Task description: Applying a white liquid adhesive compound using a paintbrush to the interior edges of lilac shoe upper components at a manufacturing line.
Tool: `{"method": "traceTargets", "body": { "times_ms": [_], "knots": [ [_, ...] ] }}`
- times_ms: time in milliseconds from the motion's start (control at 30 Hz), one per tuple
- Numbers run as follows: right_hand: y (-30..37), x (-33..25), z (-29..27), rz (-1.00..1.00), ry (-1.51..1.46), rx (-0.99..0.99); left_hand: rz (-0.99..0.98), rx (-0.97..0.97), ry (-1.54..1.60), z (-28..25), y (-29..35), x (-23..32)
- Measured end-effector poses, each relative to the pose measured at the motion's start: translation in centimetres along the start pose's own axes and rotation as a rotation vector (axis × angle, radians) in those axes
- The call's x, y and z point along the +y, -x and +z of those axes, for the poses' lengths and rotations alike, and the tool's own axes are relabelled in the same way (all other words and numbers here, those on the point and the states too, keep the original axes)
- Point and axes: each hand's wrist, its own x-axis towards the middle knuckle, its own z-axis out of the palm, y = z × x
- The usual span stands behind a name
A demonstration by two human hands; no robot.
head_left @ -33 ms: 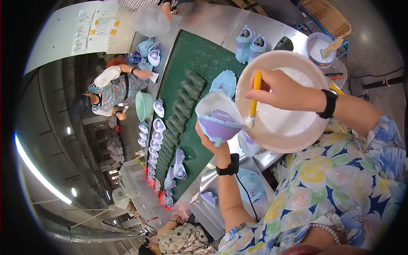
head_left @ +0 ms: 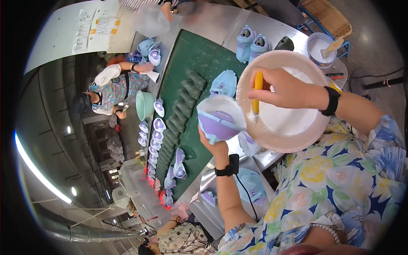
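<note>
My left hand [head_left: 215, 146] grips a purple and light-blue shoe upper [head_left: 221, 127] from below, its pale inner side turned up. In my right hand [head_left: 282, 89] is a yellow-handled brush [head_left: 258, 91], bristles pointing down. The bristles are just inside the near-left rim of a wide pinkish basin [head_left: 247, 85] and a little apart from the upper. White liquid [head_left: 284, 117] lies in the basin. A light-blue shoe upper [head_left: 224, 83] rests beside the basin, and another pale upper [head_left: 248, 143] is partly hidden under its edge.
A green conveyor belt [head_left: 170, 76] carries a row of dark shoe lasts [head_left: 182, 102] and several purple uppers [head_left: 179, 163]. Light-blue shoes [head_left: 245, 44] stand beyond the basin. A white bucket [head_left: 318, 46] holds a wooden-handled brush. Across the belt, a co-worker [head_left: 114, 91] works near a green basin [head_left: 144, 105].
The brush has left the edge of the upper and moved over the basin's inner rim. My left hand has tilted the upper slightly. The co-worker's arm has shifted.
</note>
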Motion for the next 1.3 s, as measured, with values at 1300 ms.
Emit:
{"method": "traceTargets", "body": {
  "times_ms": [1300],
  "knots": [
    [-2.4, -0.8, -1.8, -0.147, 0.256, -0.216, -0.96, -0.37, 1.228, 1.0, 1.6, 2.6]
  ]
}}
